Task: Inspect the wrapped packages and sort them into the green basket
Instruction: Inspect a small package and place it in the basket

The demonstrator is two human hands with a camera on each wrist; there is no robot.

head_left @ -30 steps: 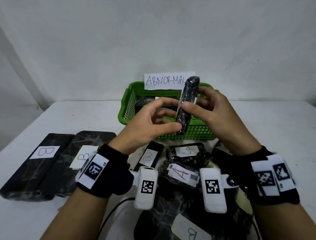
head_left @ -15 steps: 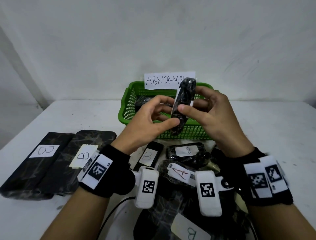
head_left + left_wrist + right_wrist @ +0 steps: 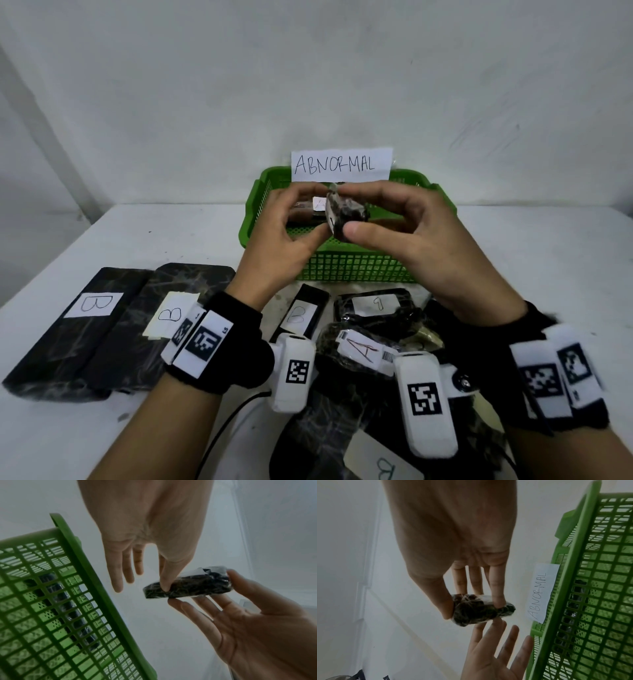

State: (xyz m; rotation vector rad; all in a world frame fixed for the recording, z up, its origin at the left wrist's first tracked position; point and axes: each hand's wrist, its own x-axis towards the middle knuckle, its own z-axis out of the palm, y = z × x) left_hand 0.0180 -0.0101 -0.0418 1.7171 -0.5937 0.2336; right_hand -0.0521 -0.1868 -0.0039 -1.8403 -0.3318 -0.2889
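Small black plastic-wrapped package [image 3: 346, 216] pinched between both hands, left hand [image 3: 286, 246] and right hand [image 3: 416, 240], above green mesh plastic basket [image 3: 356, 270].

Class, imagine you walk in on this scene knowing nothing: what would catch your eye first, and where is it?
First, the small black wrapped package, held up between the left hand and the right hand just above the green basket. Next, the paper sign reading ABNORMAL on the basket's far rim. Then the black packages labelled B and A on the white table nearer the person.
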